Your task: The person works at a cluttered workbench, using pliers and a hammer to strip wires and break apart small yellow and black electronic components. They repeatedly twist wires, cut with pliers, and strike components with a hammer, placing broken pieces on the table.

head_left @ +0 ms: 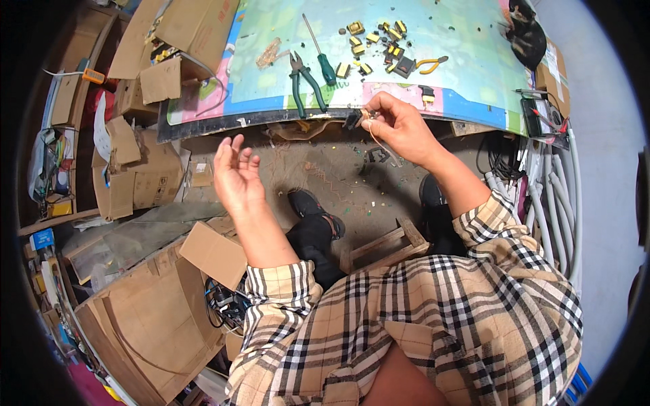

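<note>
My right hand is closed in a pinch at the table's near edge. It grips a small dark coil part, from which a thin pale wire trails down; its exact kind is hard to make out. To the left, my left hand hangs in the air, palm up, fingers apart, holding nothing. On the table in front lie green-handled pliers, a green screwdriver and small yellow-handled cutters. Beyond them are several black-and-yellow transformer parts and a tangle of fine copper wire.
A cat sits at the table's far right corner. Nearer is a meter with leads, above grey pipes. Cardboard boxes crowd the left. A wooden stool stands between my feet, and wire scraps litter the floor.
</note>
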Demonstrator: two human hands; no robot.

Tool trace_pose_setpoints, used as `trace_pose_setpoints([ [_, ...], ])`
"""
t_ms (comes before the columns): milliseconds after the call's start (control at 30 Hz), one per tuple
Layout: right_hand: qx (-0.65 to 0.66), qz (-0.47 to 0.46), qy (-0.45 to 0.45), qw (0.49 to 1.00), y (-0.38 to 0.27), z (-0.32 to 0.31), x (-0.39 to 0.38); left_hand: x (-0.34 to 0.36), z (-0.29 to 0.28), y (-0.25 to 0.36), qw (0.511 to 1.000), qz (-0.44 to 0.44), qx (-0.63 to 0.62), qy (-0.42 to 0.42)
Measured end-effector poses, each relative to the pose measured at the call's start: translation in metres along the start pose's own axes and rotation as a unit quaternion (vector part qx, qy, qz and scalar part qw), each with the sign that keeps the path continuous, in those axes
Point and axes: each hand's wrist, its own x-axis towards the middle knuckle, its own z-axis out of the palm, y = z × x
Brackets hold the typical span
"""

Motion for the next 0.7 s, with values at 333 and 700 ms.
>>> trace_pose_setpoints([
  [333,-0.217,-0.142,0.069,0.963,-0.008,0.009,-0.009,-0.087,0.046,-0.067,0.853,-0.081,0.315,-0.408],
  [700,0.146,0.03,-0.112,0.982,-0.015,-0.008,-0.008,-0.038,0.033,-0.048,0.893,0.017,0.311,-0.325],
])
